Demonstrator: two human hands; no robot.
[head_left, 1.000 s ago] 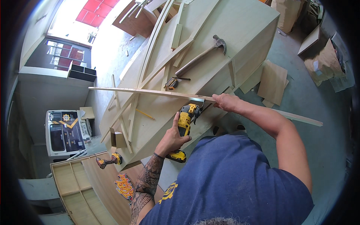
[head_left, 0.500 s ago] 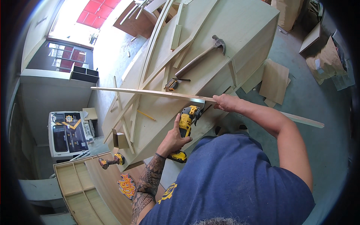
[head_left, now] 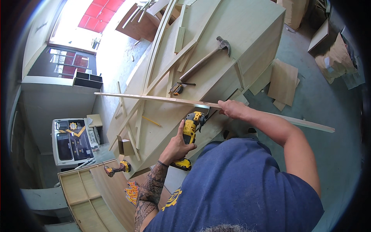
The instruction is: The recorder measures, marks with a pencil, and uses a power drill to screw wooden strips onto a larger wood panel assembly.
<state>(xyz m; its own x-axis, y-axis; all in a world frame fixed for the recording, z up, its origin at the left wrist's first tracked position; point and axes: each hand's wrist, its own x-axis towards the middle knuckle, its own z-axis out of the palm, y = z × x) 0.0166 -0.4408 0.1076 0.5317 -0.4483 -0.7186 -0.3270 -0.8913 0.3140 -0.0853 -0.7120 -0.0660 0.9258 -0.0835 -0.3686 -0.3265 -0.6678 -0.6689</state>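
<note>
My left hand (head_left: 177, 146) is closed around the body of a yellow and black oscillating multi-tool (head_left: 189, 127), index finger stretched along its side. The tool's flat metal blade (head_left: 202, 108) meets the near edge of a long, thin wood strip (head_left: 154, 99); whether it has cut in cannot be told. Gripping that strip just right of the blade is my right hand (head_left: 232, 109). The strip runs across the pale plywood workpiece (head_left: 247, 34) and on past my right forearm. Beyond it lie a tape measure (head_left: 177, 89) and a claw hammer (head_left: 203, 62).
More wood strips (head_left: 179, 54) lie crossed over the plywood, with a pencil (head_left: 151, 121) nearby. A cordless drill (head_left: 118, 168) and a small open cardboard box (head_left: 125, 147) sit at the left corner. Plywood offcuts (head_left: 283, 83) lie on the floor at right.
The view has shifted slightly. The tool, the wood strip and both hands keep nearly the same places relative to each other.
</note>
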